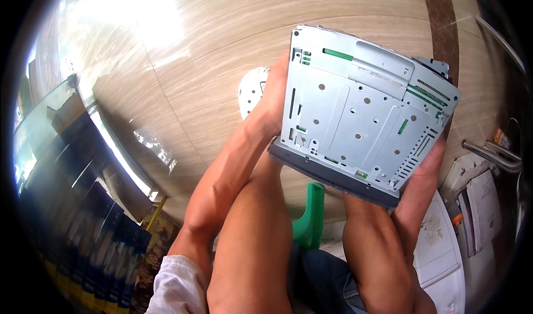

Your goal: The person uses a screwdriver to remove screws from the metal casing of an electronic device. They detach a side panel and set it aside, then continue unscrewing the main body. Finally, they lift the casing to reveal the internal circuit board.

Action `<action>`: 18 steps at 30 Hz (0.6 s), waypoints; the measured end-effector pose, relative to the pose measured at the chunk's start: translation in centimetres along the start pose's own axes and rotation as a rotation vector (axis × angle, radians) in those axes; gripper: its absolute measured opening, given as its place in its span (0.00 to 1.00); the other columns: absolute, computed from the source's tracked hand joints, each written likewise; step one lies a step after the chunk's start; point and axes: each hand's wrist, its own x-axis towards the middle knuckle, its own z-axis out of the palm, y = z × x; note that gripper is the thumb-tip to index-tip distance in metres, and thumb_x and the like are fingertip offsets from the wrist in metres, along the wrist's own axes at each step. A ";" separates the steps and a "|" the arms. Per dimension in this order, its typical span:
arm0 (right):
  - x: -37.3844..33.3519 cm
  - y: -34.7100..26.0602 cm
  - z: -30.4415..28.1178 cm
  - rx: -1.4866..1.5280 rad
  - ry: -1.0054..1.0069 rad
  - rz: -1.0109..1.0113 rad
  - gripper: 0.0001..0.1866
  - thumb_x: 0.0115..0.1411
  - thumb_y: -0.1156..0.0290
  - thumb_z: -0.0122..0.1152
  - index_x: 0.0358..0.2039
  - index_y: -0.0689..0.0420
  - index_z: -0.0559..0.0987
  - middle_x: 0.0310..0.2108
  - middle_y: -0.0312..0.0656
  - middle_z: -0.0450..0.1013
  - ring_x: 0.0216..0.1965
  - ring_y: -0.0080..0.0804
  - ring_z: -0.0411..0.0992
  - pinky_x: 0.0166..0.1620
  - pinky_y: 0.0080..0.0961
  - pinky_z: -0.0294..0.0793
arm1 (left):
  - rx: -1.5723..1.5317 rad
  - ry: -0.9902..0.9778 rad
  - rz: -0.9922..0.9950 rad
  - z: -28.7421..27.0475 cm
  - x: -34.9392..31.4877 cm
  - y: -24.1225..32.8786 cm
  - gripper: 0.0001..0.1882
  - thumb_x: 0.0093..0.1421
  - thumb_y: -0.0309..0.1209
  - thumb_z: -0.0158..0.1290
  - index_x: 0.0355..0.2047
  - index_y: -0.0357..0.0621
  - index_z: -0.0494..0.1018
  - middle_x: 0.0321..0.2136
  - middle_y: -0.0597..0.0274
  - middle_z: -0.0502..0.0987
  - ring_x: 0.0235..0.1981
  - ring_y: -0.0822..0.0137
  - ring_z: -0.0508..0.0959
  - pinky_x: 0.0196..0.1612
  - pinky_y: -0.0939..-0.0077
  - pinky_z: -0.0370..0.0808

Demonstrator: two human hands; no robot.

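Observation:
A boxy metal electronic unit, which looks like a car stereo, is held up tilted over my knees. Its silver casing has many holes and slots, with green circuit board showing through. A black front panel runs along the edge nearest me. On its left side my left hand is closed round the casing, its fingers hidden behind it. My right hand grips the lower right side, fingers also out of sight underneath. What lies beneath the unit is hidden.
A green plastic piece stands between my legs. On the tiled floor is a white shoe with holes. Blue packages line a glass-fronted display at left. A white drawer cabinet, stacked papers and metal handles are at right.

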 end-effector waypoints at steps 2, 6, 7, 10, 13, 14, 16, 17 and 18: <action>0.1 -0.2 0.0 0.008 0.002 -0.019 0.39 0.63 0.46 0.55 0.65 0.62 0.66 0.57 0.50 0.73 0.54 0.42 0.75 0.56 0.41 0.77 | 0.039 0.016 0.035 0.1 0.3 -0.3 0.22 0.75 0.43 0.36 0.54 0.39 0.69 0.43 0.57 0.78 0.40 0.67 0.80 0.41 0.71 0.81; 0.2 -1.2 -0.8 0.021 -0.016 -0.067 0.37 0.62 0.52 0.62 0.64 0.63 0.66 0.55 0.51 0.74 0.53 0.42 0.76 0.56 0.39 0.78 | -0.114 0.012 -0.032 0.2 0.4 0.0 0.21 0.75 0.41 0.36 0.54 0.39 0.69 0.43 0.57 0.78 0.40 0.68 0.81 0.42 0.71 0.82; 0.2 -1.4 -1.0 0.018 -0.018 -0.071 0.37 0.61 0.54 0.63 0.64 0.63 0.66 0.55 0.51 0.74 0.53 0.42 0.77 0.55 0.39 0.78 | -0.092 -0.025 0.003 -0.2 0.6 -0.2 0.20 0.74 0.40 0.37 0.53 0.38 0.70 0.42 0.58 0.78 0.39 0.68 0.81 0.40 0.71 0.82; 0.3 -1.8 -1.1 0.004 -0.018 -0.076 0.37 0.60 0.57 0.67 0.64 0.64 0.66 0.54 0.51 0.75 0.52 0.42 0.77 0.55 0.38 0.79 | -0.142 -0.112 0.012 -1.0 1.6 -0.5 0.19 0.73 0.37 0.38 0.51 0.37 0.71 0.39 0.58 0.79 0.36 0.69 0.81 0.37 0.72 0.83; 0.4 -1.8 -0.6 -0.024 -0.009 -0.079 0.36 0.61 0.57 0.66 0.63 0.64 0.66 0.53 0.50 0.75 0.51 0.41 0.77 0.54 0.37 0.79 | -0.166 -0.104 -0.002 -0.9 1.7 -0.1 0.18 0.72 0.36 0.39 0.48 0.35 0.72 0.37 0.59 0.79 0.33 0.69 0.81 0.35 0.72 0.83; 0.3 -1.7 -0.5 -0.029 -0.003 -0.078 0.36 0.61 0.58 0.65 0.63 0.64 0.66 0.53 0.50 0.75 0.51 0.41 0.77 0.54 0.37 0.79 | -0.124 -0.047 0.007 -0.7 1.7 0.0 0.17 0.72 0.35 0.39 0.47 0.35 0.73 0.36 0.59 0.79 0.32 0.70 0.81 0.34 0.72 0.82; 0.2 -1.6 -0.4 -0.038 0.009 -0.080 0.35 0.62 0.58 0.65 0.63 0.64 0.66 0.52 0.50 0.75 0.50 0.40 0.77 0.54 0.36 0.79 | -0.129 -0.046 -0.006 -0.6 1.7 0.1 0.19 0.72 0.37 0.39 0.48 0.35 0.73 0.36 0.59 0.79 0.32 0.70 0.81 0.34 0.72 0.82; 0.2 -1.2 -0.3 -0.043 0.014 -0.077 0.35 0.62 0.58 0.65 0.63 0.64 0.67 0.52 0.49 0.75 0.50 0.40 0.77 0.54 0.36 0.79 | -0.138 -0.058 -0.018 -0.4 1.6 0.4 0.20 0.73 0.38 0.38 0.49 0.34 0.72 0.37 0.58 0.79 0.32 0.69 0.81 0.34 0.72 0.82; 0.2 -1.1 -0.3 -0.050 0.018 -0.078 0.34 0.62 0.58 0.64 0.63 0.64 0.67 0.52 0.49 0.75 0.50 0.40 0.77 0.53 0.35 0.79 | -0.147 -0.070 -0.030 -0.1 1.5 0.7 0.22 0.74 0.40 0.37 0.50 0.34 0.72 0.37 0.57 0.80 0.33 0.68 0.81 0.34 0.72 0.83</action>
